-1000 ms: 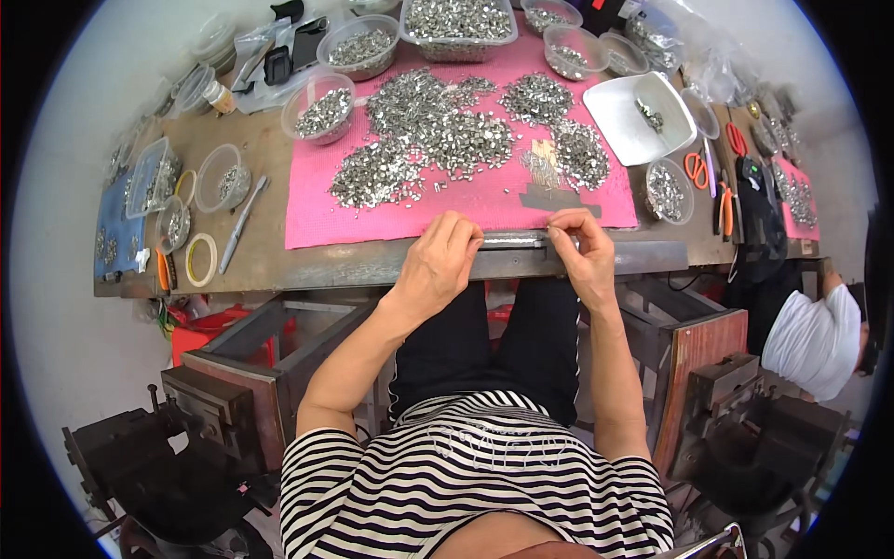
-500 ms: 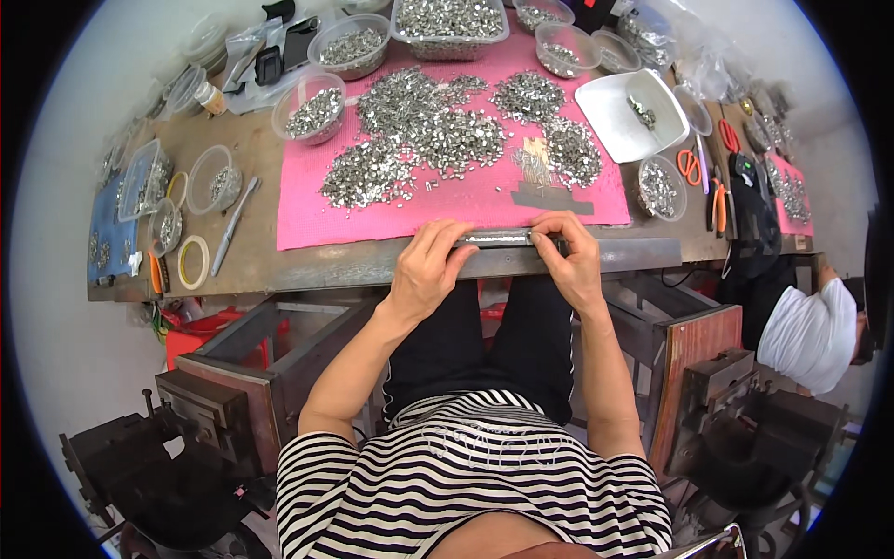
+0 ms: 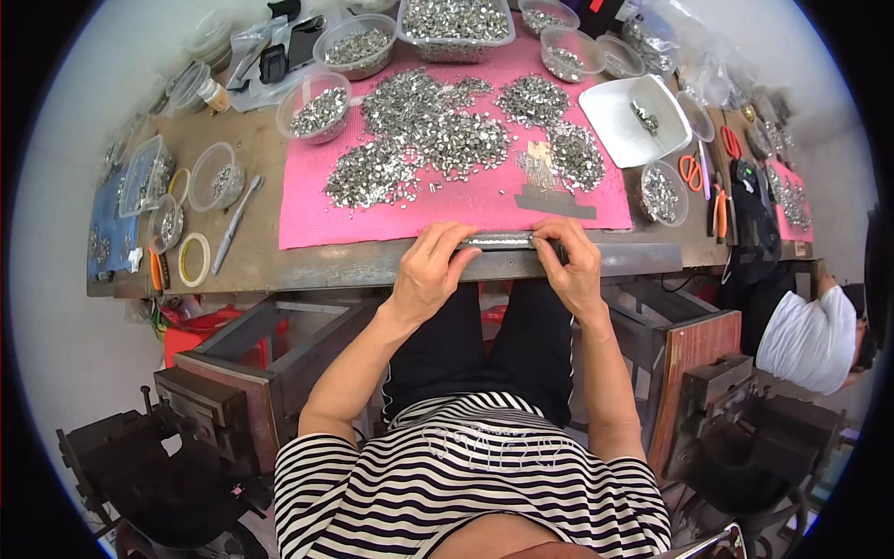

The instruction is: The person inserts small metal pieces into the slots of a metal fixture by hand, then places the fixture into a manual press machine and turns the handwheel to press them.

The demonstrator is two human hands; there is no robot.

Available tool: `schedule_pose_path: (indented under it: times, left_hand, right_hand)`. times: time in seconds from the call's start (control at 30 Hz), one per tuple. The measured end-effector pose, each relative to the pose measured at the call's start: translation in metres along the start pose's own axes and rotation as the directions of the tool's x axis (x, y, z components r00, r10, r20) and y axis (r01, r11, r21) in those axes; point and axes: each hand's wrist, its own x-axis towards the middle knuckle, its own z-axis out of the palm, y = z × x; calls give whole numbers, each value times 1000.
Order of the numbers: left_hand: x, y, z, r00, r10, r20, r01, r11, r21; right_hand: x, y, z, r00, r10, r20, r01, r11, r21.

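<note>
My left hand [image 3: 430, 270] and my right hand [image 3: 570, 263] hold the two ends of a long narrow metal strip [image 3: 498, 242] lined with small silver pieces, at the near edge of the workbench. The strip lies level just in front of a pink mat [image 3: 484, 200]. Heaps of small silver metal parts [image 3: 433, 144] cover the mat beyond my fingers. A dark flat strip with a bunch of thin pins [image 3: 549, 191] lies on the mat near my right hand.
Clear plastic bowls of metal parts [image 3: 321, 107] ring the mat, with a white square tray [image 3: 638, 119] at the right. Orange scissors [image 3: 694, 172], tape rings [image 3: 194, 259] and a metal tool [image 3: 233, 224] lie on the wooden bench. Another person [image 3: 810, 335] sits at the right.
Both hands have drawn the strip slightly toward me, to the bench's near edge. My left fingers now curl over its left end.
</note>
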Motion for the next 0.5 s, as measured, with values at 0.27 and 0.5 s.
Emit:
schedule_pose_path:
  times: [0.27, 0.5]
  left_hand:
    - [-1, 2, -1, 1000, -16, -2, 15, 1000, -27]
    - [19, -22, -20, 991, -58, -120, 73, 990, 124]
  right_hand:
    - [-1, 1, -10, 952, -277, 129, 302, 917, -260]
    - [29, -14, -5, 952, -254, 172, 296, 908, -296]
